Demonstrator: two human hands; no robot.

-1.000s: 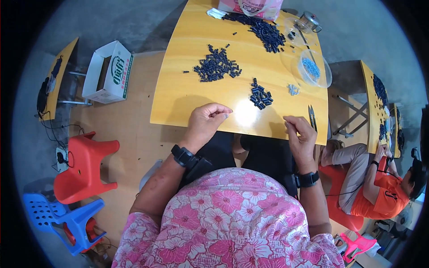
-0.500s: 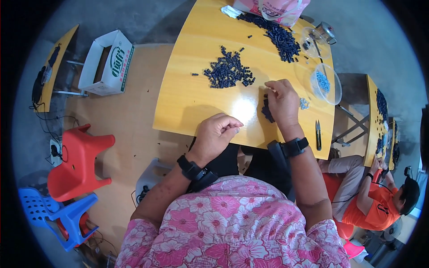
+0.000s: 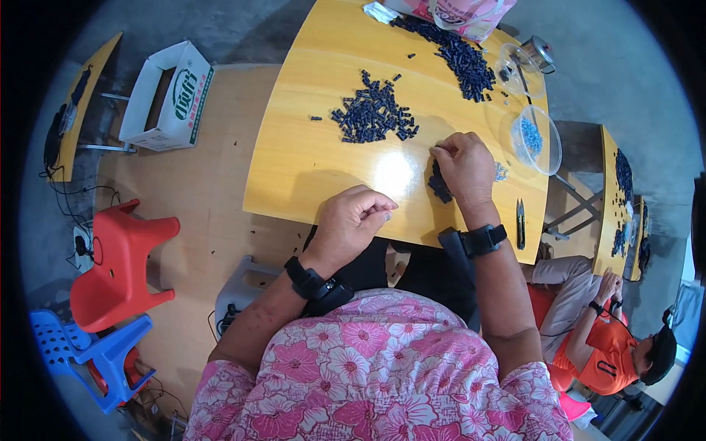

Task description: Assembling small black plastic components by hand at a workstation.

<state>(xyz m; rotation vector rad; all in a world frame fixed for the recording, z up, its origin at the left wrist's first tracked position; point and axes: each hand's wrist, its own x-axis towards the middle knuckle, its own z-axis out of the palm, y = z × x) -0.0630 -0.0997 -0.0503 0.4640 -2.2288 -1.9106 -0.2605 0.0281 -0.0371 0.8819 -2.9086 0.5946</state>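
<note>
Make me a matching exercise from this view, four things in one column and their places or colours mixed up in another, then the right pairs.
Things:
1. Right hand
2. Scissors
3. Nearer clear bowl
4. Bag

Places or colours:
A. Holding small blue pieces
B. Pink and white
C. Partly covering the small black pile
D. Lying near the near right corner of the table

Right pairs: 1-C, 2-D, 3-A, 4-B

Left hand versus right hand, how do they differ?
The left hand is at the table's near edge; the right hand is farther in. The right hand partly hides a small black pile; the left hand is clear of it. Both are curled, each with a dark wristband.
</note>
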